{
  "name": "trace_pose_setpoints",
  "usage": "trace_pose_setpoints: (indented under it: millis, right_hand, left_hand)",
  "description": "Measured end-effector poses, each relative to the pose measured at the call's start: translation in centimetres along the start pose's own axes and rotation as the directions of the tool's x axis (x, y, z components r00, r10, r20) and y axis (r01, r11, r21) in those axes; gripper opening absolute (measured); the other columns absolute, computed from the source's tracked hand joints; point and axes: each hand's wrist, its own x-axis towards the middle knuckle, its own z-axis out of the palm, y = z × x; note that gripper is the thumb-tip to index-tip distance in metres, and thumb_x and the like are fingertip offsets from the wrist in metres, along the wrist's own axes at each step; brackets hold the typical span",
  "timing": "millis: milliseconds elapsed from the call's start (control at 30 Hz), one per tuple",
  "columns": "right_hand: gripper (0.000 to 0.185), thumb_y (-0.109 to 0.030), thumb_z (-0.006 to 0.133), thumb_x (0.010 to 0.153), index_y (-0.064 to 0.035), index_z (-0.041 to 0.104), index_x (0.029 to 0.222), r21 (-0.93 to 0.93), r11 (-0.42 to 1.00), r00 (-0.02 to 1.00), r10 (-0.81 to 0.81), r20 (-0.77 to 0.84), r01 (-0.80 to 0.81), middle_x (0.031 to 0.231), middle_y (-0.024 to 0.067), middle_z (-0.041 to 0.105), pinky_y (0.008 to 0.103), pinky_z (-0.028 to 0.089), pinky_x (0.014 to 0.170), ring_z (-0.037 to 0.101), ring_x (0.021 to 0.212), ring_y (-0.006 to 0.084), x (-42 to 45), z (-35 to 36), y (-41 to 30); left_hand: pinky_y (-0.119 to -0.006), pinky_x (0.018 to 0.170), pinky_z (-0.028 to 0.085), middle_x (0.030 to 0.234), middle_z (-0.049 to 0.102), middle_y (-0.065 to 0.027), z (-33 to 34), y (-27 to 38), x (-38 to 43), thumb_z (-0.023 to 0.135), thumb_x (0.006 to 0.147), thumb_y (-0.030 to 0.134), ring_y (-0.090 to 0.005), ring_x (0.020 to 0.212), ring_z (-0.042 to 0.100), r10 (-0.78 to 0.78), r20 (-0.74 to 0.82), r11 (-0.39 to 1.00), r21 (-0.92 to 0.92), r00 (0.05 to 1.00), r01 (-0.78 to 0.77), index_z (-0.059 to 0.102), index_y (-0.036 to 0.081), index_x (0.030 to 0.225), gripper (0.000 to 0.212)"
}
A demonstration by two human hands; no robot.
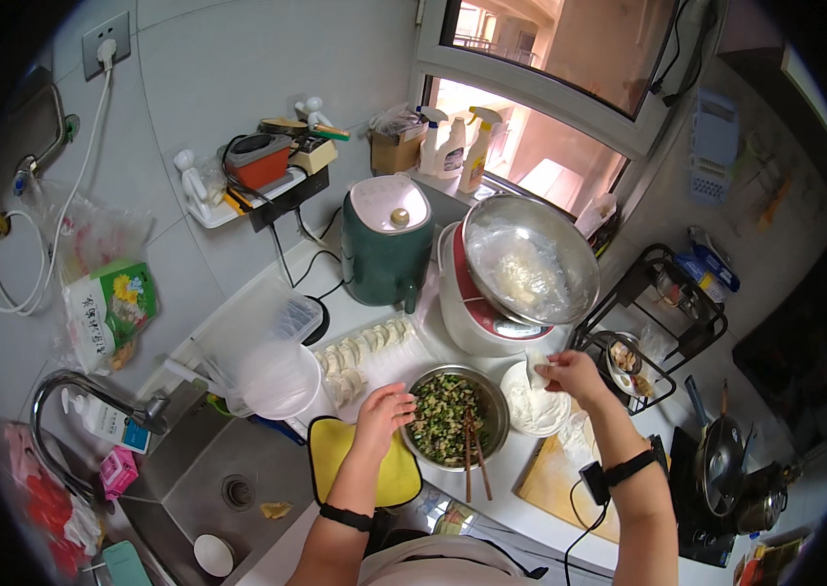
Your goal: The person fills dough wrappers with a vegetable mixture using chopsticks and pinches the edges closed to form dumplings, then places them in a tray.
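Note:
My right hand [567, 375] pinches a small white piece of dough [535, 371] over a white bowl of flour [531, 406]; whether the dough is filled cannot be seen. My left hand [387, 410], holding nothing, has its fingers spread at the left rim of a steel bowl [503, 410]. Inside that bowl is a chopped green filling [446, 410], with a pair of wooden chopsticks [475, 469] leaning over the near rim. Behind my left hand, rows of shaped dumplings [355, 351] lie on a clear tray [402, 362].
A yellow cloth [384, 476] lies under my left forearm, beside the steel sink [186, 498]. To the right is a floury wooden board [542, 476]. Behind stand a green air fryer [388, 249] and a rice cooker [468, 322] topped by a steel bowl [582, 256] with plastic-covered dough [527, 275].

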Motion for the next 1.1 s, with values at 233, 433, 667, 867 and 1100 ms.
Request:
trace_pose_setpoints:
  millis: [233, 433, 667, 867, 1100]
  right_hand:
    - [0.029, -0.015, 0.072, 0.073, 0.0072, 0.065, 0.089, -0.234, 0.959, 0.984, -0.136, 0.113, 0.159, 0.071, 0.0086, 0.064, 0.0236, 0.052, 0.053, 0.061, 0.056, 0.0122, -0.8, 10.4, -11.3]
    - [0.030, -0.019, 0.072, 0.073, 0.0056, 0.065, 0.090, -0.180, 0.970, 0.976, -0.131, 0.174, 0.162, 0.068, 0.0099, 0.065, 0.0252, 0.051, 0.052, 0.063, 0.053, 0.0139, 4.0, 19.9, -10.6]
    - [0.028, -0.026, 0.069, 0.067, -0.0081, 0.069, 0.089, -0.563, 0.800, 0.978, -0.170, 0.119, 0.208, 0.083, 0.0157, 0.066, 0.0360, 0.049, 0.074, 0.063, 0.080, 0.0290, 8.1, 29.0, -1.8]
    - [0.025, -0.024, 0.063, 0.072, -0.0120, 0.068, 0.094, -0.699, 0.706, 0.993, -0.111, 0.042, 0.108, 0.094, 0.0123, 0.065, 0.0371, 0.048, 0.078, 0.061, 0.089, 0.0297, 9.6, 33.0, 1.2]
    - [0.023, -0.024, 0.060, 0.075, -0.0144, 0.067, 0.095, -0.755, 0.653, 0.995, -0.099, -0.003, 0.063, 0.095, 0.0101, 0.065, 0.0375, 0.048, 0.077, 0.060, 0.090, 0.0294, 11.8, 33.9, 3.6]
  left_hand:
    - [-0.034, 0.069, 0.049, 0.090, 0.058, -0.0106, -5.1, 1.8, 0.9, 0.050, 0.083, 0.011, -0.0232, 0.079, 0.059, 0.025, -0.111, 0.993, -0.108, 0.994, -0.037, 0.054, 0.002, 0.108, 0.026]
    - [-0.036, 0.068, 0.049, 0.089, 0.058, -0.0105, -9.4, 2.7, 1.5, 0.049, 0.084, 0.011, -0.0229, 0.076, 0.058, 0.033, -0.167, 0.982, -0.176, 0.985, -0.062, 0.053, 0.002, 0.107, 0.025]
    - [-0.034, 0.067, 0.049, 0.087, 0.058, -0.0104, -12.3, 5.5, 0.4, 0.049, 0.084, 0.012, -0.0217, 0.076, 0.058, 0.086, -0.202, 0.980, -0.158, 0.976, -0.119, 0.051, 0.002, 0.109, 0.026]
    - [-0.032, 0.068, 0.049, 0.088, 0.058, -0.0094, -14.3, 6.0, 0.3, 0.049, 0.085, 0.012, -0.0199, 0.078, 0.058, 0.105, -0.237, 0.978, -0.150, 0.966, -0.143, 0.051, 0.002, 0.110, 0.027]
    - [-0.030, 0.067, 0.049, 0.088, 0.059, -0.0079, -15.1, 6.3, 1.0, 0.051, 0.084, 0.009, -0.0175, 0.077, 0.058, 0.074, -0.230, 0.976, -0.182, 0.970, -0.117, 0.054, 0.002, 0.107, 0.024]
